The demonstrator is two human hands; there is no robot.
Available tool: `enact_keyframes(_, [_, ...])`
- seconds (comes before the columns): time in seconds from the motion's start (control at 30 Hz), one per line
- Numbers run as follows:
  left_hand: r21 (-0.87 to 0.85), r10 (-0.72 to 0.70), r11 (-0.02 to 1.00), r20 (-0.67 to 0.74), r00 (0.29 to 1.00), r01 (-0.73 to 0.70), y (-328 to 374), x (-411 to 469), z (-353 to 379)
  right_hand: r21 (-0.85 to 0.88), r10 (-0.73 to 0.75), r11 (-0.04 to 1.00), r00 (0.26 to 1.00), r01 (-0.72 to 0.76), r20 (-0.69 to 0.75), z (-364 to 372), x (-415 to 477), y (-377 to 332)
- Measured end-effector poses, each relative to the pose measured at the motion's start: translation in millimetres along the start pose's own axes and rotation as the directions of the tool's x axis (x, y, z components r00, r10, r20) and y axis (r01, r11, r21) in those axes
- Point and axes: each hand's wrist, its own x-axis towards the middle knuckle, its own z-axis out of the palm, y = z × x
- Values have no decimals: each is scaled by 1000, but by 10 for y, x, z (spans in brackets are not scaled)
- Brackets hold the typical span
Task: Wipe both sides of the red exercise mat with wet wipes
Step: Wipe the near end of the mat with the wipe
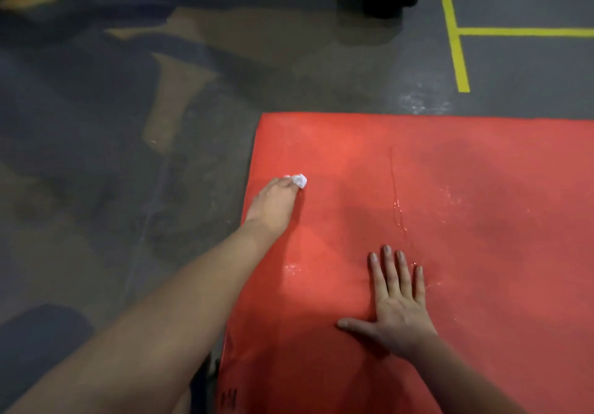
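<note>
The left forearm, nearest the lens, enters from 7 o'clock and is stretched toward 1 o'clock. It ends in the left hand on the red exercise mat. A balled white wet wipe is gripped under that hand's curled fingertips and pressed to the mat, just inside the mat's 9 o'clock edge. Only a bit of the wipe is exposed.

The right hand is laid flat on the mat at approx. 5 o'clock of the wipe. Its fingers are straight and pointed to 12, the thumb is spread to 9, and nothing is held. It is judged to be bracing the mat.

The mat is spread flat on the grey floor and fills the lower right of the view. Its far-left corner lies at 11 o'clock of the wipe, and the sheet is cut off by the frame at 3 and 6. The long axis is prob. 9–3, but the full length isn't shown, so this can't be confirmed. A thin wet streak runs 12–6 near mid-mat, w/ glints beside it.

Key relation: the bulk of the mat lies at 3 o'clock of the wipe hand, and the left hand is the nearer one to the 9 o'clock edge and far corner. The next stroke is thus judged to be carried along that edge or swept toward 3. Which side is up can't be told.
</note>
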Motion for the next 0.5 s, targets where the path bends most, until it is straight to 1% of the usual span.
enact_keyframes(0.07, [45,6,999,94,996,-10,-44,-65,-109,20,-1,1000,999,0,51,-120,-22,-26])
enact_keyframes(0.13, [-10,5,1000,135,991,-3,-92,-159,-125,37,2,999,993,-6,117,-178,-78,-27])
enact_keyframes(0.17, [-37,18,999,118,993,-14,-127,-211,-93,34,0,999,991,-5,131,-197,-80,-23])
enact_keyframes(0.23, [-26,62,998,87,994,-60,-220,-302,-10,40,9,999,988,-16,157,-208,-54,-17])
enact_keyframes(0.3, [-39,127,991,35,991,-125,-264,-336,46,48,18,999,990,-25,138,-194,-43,-30])
enact_keyframes(0.37, [-137,81,987,-13,997,-82,-213,-364,10,46,10,999,987,-17,158,-173,-47,-47])
enact_keyframes(0.4, [-118,46,992,-12,999,-47,-141,-406,-5,56,7,998,986,-17,169,-177,-49,-41])
enact_keyframes(0.43, [-60,17,998,4,1000,-17,-70,-476,-5,66,8,998,984,-20,177,-180,-43,-33])
enact_keyframes(0.5, [36,15,999,29,999,-17,26,-684,8,72,12,997,981,-26,195,-209,-34,-30])
